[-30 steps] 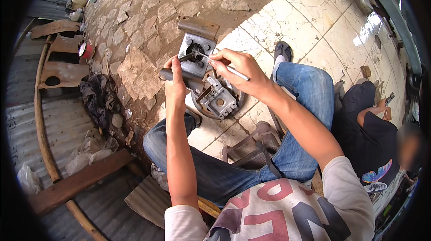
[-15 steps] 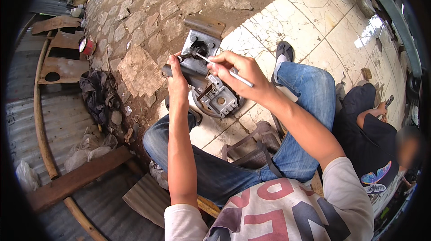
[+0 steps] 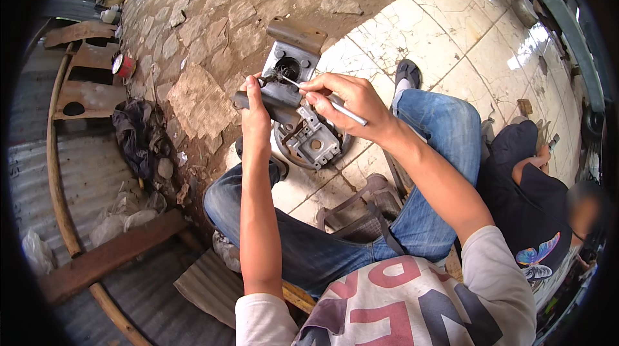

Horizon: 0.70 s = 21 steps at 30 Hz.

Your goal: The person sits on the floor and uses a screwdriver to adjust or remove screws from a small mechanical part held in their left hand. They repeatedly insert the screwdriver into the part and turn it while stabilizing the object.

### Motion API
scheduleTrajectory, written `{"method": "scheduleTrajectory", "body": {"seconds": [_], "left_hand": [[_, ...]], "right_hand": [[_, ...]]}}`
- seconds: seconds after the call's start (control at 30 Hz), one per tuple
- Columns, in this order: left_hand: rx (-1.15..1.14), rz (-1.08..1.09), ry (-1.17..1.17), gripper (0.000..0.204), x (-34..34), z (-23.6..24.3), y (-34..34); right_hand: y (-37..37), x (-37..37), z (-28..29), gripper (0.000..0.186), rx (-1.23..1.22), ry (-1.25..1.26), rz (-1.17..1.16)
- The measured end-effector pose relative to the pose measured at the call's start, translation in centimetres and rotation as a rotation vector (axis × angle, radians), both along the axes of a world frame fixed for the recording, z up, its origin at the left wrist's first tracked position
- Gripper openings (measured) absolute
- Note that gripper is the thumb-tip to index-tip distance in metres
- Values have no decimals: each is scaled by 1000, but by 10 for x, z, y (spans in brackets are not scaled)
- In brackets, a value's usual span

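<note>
In my right hand [image 3: 345, 98] is a slim metal rod-shaped tool [image 3: 351, 115], pinched between thumb and fingers like a pen. Its thin tip reaches a small dark part [image 3: 273, 79] with black, strand-like matter about it. My left hand [image 3: 256, 113] is closed around the near end of that part, thumb up, the other fingers mostly hidden. Just beneath both hands stands a grey metal fixture: a bolted plate [image 3: 271, 57] with a round dark opening, a dark crosswise cylinder [image 3: 278, 109], and a cast base [image 3: 314, 146] with cutouts.
A rusty tube [image 3: 298, 34] tops the fixture's far end. Between my legs lies a dark mesh bag [image 3: 371, 214]. Dark cloth [image 3: 138, 136] and a red tin [image 3: 124, 66] lie left, near corrugated sheets. A person [image 3: 529, 182] sits at the right holding a phone.
My right hand and the tool have shifted very slightly to the right. The left hand keeps its grip, and the fixture stands as before.
</note>
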<state>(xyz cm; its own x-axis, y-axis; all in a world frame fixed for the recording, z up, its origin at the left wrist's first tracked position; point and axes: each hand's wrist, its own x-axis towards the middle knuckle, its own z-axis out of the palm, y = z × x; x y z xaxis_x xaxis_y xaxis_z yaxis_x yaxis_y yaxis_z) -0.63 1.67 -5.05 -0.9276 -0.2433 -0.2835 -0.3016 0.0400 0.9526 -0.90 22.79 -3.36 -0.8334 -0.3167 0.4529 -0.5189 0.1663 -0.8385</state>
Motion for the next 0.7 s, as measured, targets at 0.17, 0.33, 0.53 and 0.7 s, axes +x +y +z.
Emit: {"method": "scheduleTrajectory", "body": {"seconds": [0.17, 0.33, 0.53, 0.7], "left_hand": [[13, 27, -15, 64, 0, -3, -3], [63, 23, 42, 64, -3, -11, -5], [4, -20, 41, 65, 0, -6, 0], [51, -4, 38, 63, 2, -2, 5]], "right_hand": [[5, -5, -2, 19, -17, -222, -32], [-2, 3, 1, 19, 46, -45, 34], [-1, -3, -1, 18, -3, -157, -4], [-1, 0, -6, 25, -25, -222, 48]]}}
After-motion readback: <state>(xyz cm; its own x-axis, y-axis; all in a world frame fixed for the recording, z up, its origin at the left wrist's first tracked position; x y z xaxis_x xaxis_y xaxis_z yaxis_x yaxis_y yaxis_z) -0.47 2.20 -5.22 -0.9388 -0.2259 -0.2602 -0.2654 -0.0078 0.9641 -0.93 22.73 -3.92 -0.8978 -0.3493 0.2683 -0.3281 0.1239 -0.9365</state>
